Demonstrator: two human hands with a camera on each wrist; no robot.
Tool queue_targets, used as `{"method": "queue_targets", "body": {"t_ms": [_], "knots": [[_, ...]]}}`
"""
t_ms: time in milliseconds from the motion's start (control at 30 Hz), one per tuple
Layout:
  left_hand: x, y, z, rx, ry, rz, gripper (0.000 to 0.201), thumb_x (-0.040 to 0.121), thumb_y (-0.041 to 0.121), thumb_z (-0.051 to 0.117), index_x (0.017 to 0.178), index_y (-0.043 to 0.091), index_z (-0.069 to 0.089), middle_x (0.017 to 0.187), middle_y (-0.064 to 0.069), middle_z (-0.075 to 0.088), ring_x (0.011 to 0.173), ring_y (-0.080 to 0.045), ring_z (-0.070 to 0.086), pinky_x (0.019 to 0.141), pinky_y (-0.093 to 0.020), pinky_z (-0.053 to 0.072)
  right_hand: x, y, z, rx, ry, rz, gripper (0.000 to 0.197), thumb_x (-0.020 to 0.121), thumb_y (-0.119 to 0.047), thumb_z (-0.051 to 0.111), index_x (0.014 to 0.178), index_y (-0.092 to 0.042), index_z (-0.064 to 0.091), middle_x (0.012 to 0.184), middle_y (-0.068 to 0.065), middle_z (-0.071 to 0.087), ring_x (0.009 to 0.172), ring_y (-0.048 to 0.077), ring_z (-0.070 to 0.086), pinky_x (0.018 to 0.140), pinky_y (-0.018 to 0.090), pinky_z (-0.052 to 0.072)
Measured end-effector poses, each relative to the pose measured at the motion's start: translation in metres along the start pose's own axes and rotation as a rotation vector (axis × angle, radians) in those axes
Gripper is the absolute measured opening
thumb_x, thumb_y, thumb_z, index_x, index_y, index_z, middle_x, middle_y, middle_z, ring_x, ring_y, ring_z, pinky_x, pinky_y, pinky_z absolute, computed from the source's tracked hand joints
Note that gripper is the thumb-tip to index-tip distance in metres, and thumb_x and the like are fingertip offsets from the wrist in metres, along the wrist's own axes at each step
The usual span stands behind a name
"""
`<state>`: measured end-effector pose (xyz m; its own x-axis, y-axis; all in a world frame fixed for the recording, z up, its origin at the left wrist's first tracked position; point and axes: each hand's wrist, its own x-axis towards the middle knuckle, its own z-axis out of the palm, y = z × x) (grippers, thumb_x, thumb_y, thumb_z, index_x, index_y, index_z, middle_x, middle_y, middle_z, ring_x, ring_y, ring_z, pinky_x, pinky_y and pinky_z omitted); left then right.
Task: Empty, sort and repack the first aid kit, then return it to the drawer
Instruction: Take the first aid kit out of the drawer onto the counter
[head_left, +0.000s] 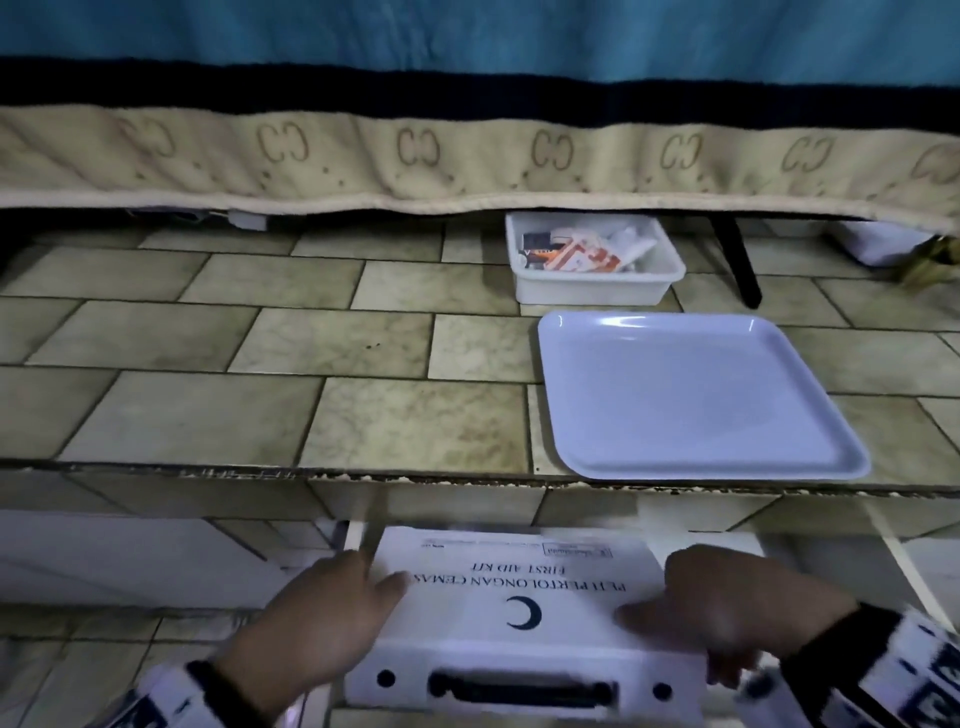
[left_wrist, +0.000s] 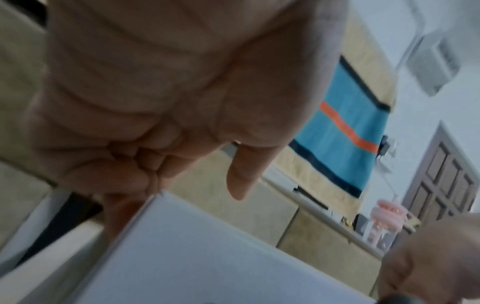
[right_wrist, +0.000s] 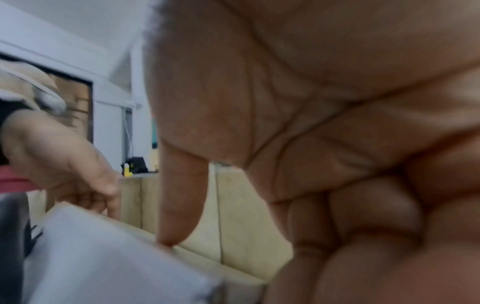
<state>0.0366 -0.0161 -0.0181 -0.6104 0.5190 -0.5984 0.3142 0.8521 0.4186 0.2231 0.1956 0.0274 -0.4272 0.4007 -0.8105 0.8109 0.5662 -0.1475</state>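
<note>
Only overhead: red crescent (head_left: 523, 612) on first aid kit (head_left: 519, 587).

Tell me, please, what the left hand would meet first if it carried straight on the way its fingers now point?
The left hand grips the left edge of the first aid kit, its fingers pointing forward and rightward. Carried on, it would probably first meet the tiled front of the counter above the drawer, though depth is unclear.

Head view looks steeply down from above; both wrist views sit palm-close, sharing the white kit box (head_left: 519, 613).
</note>
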Motion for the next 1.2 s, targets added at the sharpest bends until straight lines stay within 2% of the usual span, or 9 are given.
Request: {"method": "queue_targets", "body": {"t_ms": [200, 267, 400, 567, 733, 933, 1033, 1133, 1200], "knots": [[-0.067, -0.016, -0.067, -0.248, 0.15, 0.005, 0.021, 0.085, 0.051, 0.055, 0.075, 0.037, 0.067, 0.084, 0.01, 0.067, 0.079, -0.009, 0.06, 0.075, -0.027, 0.044, -0.067, -0.04, -0.03, -0.259, 0.22, -0.041, 0.058, 0.079, -0.072, 0.044, 0.058, -0.018, 0.046, 0.053, -0.005, 0.052, 0.049, -0.001, 0.046, 0.055, 0.016, 0.036], [-0.086, -0.02, -0.087, -0.339, 0.253, 0.016, 0.031, 0.065, 0.071, 0.061, 0.062, 0.042, 0.07, 0.069, 0.009, 0.068, 0.067, -0.008, 0.058, 0.073, -0.029, 0.047, -0.077, -0.047, -0.041, -0.199, 0.301, -0.074, 0.058, 0.071, -0.076, 0.05, 0.059, -0.019, 0.051, 0.054, -0.005, 0.059, 0.049, 0.0, 0.053, 0.056, 0.018, 0.04], [-0.098, -0.026, -0.118, -0.401, 0.443, 0.041, 0.086, 0.014, 0.101, 0.038, 0.079, 0.052, 0.067, 0.076, 0.013, 0.072, 0.08, -0.014, 0.064, 0.085, -0.04, 0.05, -0.085, -0.073, -0.066, -0.159, 0.436, -0.122, 0.062, 0.067, -0.076, 0.052, 0.06, -0.015, 0.055, 0.052, -0.005, 0.065, 0.038, 0.002, 0.052, 0.049, 0.02, 0.044], [-0.052, -0.01, -0.15, -0.767, 0.349, 0.087, 0.057, 0.051, 0.061, 0.076, 0.094, 0.024, 0.069, 0.095, -0.001, 0.072, 0.09, -0.025, 0.065, 0.085, -0.04, 0.049, -0.049, -0.123, -0.094, -0.152, 0.528, -0.281, 0.054, 0.083, -0.06, 0.053, 0.053, -0.015, 0.051, 0.054, -0.001, 0.06, 0.053, 0.012, 0.053, 0.052, 0.024, 0.035], [0.017, -0.004, -0.168, -0.96, 0.353, 0.097, 0.047, 0.074, 0.04, 0.067, 0.111, 0.011, 0.062, 0.116, -0.006, 0.065, 0.107, -0.025, 0.058, 0.086, -0.034, 0.041, 0.005, -0.157, -0.106, -0.177, 0.613, -0.307, 0.05, 0.091, -0.049, 0.048, 0.059, -0.012, 0.042, 0.072, 0.006, 0.049, 0.082, 0.025, 0.049, 0.055, 0.028, 0.032], [0.021, -0.011, -0.148, -0.502, 0.763, 0.151, 0.049, 0.087, 0.025, 0.062, 0.132, 0.015, 0.047, 0.133, -0.001, 0.049, 0.108, -0.017, 0.053, 0.089, -0.028, 0.037, 0.004, -0.126, -0.093, 0.095, 0.86, -0.454, 0.032, 0.089, -0.036, 0.055, 0.111, -0.013, 0.057, 0.097, 0.004, 0.066, 0.091, 0.019, 0.06, 0.073, 0.028, 0.044], [-0.018, -0.011, -0.105, -0.183, 0.942, 0.545, 0.025, 0.089, 0.02, 0.056, 0.114, 0.019, 0.057, 0.107, 0.008, 0.049, 0.085, -0.005, 0.046, 0.079, -0.026, 0.038, -0.027, -0.091, -0.056, 0.195, 0.793, -0.784, 0.007, 0.086, -0.026, 0.063, 0.092, -0.027, 0.061, 0.073, -0.008, 0.066, 0.066, 0.009, 0.057, 0.061, 0.016, 0.042], [-0.037, -0.02, -0.056, 0.134, 0.569, 0.868, 0.015, 0.086, 0.027, 0.046, 0.093, 0.024, 0.06, 0.086, 0.015, 0.053, 0.081, 0.0, 0.046, 0.072, -0.018, 0.037, -0.032, -0.046, -0.009, 0.041, 0.562, -0.779, 0.005, 0.082, -0.034, 0.063, 0.082, -0.03, 0.06, 0.069, -0.011, 0.063, 0.061, 0.009, 0.057, 0.054, 0.014, 0.042], [-0.029, -0.035, -0.022, 0.25, 0.132, 0.812, 0.016, 0.088, 0.04, 0.043, 0.097, 0.037, 0.055, 0.091, 0.024, 0.051, 0.089, 0.006, 0.047, 0.076, -0.013, 0.037, -0.021, -0.014, 0.02, -0.073, 0.389, -0.643, 0.011, 0.08, -0.041, 0.063, 0.085, -0.036, 0.055, 0.072, -0.011, 0.061, 0.064, 0.004, 0.056, 0.057, 0.014, 0.042]]}}
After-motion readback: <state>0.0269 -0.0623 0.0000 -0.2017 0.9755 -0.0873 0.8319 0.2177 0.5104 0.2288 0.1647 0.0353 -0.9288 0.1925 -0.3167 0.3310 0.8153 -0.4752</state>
